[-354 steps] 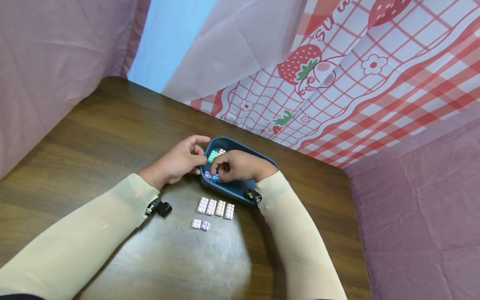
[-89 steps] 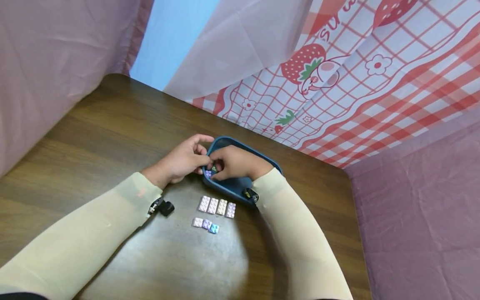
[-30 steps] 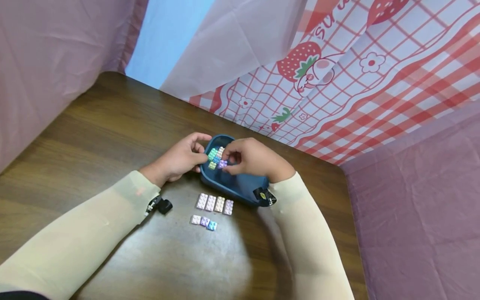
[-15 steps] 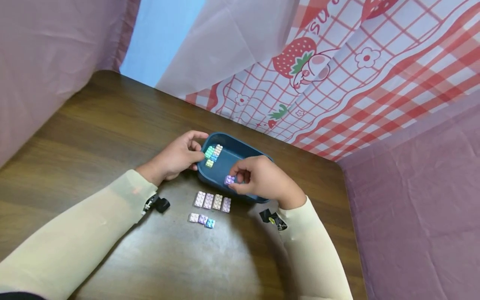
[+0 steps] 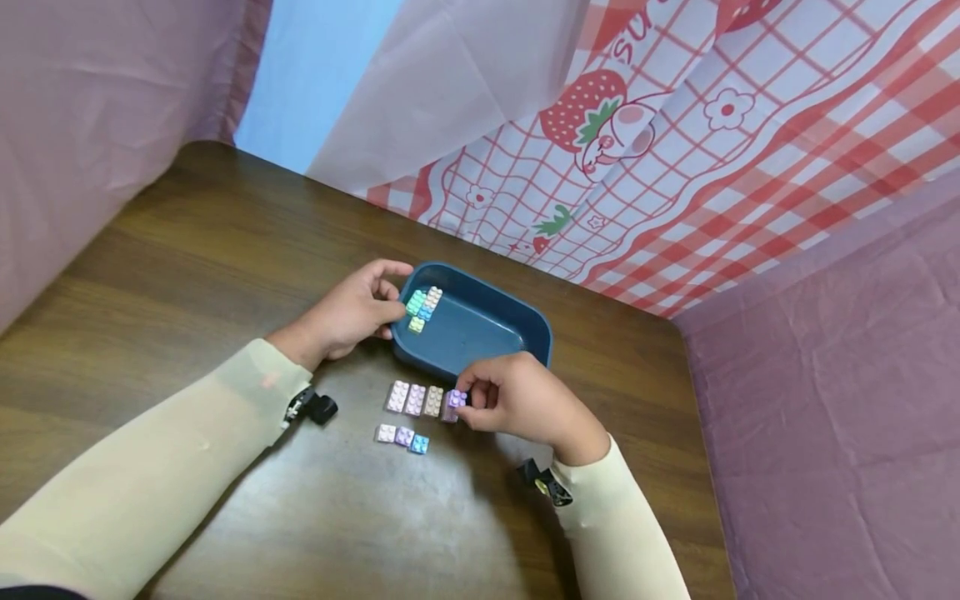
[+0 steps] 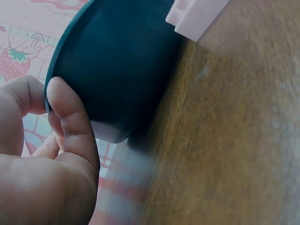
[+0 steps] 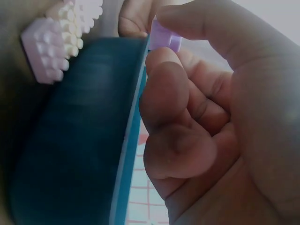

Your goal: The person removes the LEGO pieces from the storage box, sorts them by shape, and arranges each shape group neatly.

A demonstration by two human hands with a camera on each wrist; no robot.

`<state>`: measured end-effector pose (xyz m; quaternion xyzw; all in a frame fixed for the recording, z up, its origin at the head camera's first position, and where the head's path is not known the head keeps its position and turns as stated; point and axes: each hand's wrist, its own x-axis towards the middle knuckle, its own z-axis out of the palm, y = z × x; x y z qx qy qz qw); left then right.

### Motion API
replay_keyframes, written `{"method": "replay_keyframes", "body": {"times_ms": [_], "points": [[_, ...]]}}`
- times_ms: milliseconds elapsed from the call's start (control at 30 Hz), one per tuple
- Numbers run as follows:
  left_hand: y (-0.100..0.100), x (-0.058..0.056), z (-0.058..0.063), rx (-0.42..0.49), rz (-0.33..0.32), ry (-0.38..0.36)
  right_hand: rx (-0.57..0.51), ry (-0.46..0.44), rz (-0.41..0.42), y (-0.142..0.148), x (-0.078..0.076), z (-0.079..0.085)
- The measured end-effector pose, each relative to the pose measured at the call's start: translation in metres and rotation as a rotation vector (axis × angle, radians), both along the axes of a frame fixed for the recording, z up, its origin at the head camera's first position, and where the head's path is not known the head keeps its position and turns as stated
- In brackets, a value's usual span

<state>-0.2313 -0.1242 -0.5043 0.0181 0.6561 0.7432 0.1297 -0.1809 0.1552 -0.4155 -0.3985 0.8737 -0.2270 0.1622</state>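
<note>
My right hand (image 5: pixel 521 402) pinches a small purple building brick (image 5: pixel 457 398) between thumb and fingers. The brick hangs over the right end of a row of longer bricks, partly covering the pale lilac one. At the near left end of a dark blue tub (image 5: pixel 472 333), my left hand (image 5: pixel 347 315) grips the rim between thumb and fingers, clearer in the left wrist view. Inside the tub lie a green brick (image 5: pixel 416 302), a peach brick (image 5: pixel 433 297), a blue brick (image 5: pixel 425 313) and a yellow-green brick (image 5: pixel 416 324), grouped at the left end.
The longer row before the tub includes a white brick (image 5: pixel 398 396), a pink brick (image 5: pixel 415 399) and a cream brick (image 5: pixel 433 401). Closer to me lie a small white brick (image 5: pixel 386 433), a lilac brick (image 5: pixel 404 437) and a blue brick (image 5: pixel 420 444). Curtains border the wooden table (image 5: pixel 270 233).
The small blue brick joined the near row between the two oldest frames. Lately my right hand has lifted the purple brick from the tub and brought it toward me; my left hand stays at the rim.
</note>
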Motion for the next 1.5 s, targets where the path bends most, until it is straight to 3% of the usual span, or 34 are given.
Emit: {"method": "replay_keyframes", "body": {"times_ms": [500,833,1500], "points": [[-0.001,-0.002,-0.001,-0.016,-0.007,-0.028,0.047,0.047,0.005,0.005,0.032,-0.036],[-0.001,-0.002,0.001,-0.006,-0.001,-0.018,0.083,0.069,0.035,0.002,0.038,-0.061],[-0.001,-0.001,-0.001,-0.009,-0.007,-0.018,0.091,0.054,0.03,0.0,0.043,-0.065]]}}
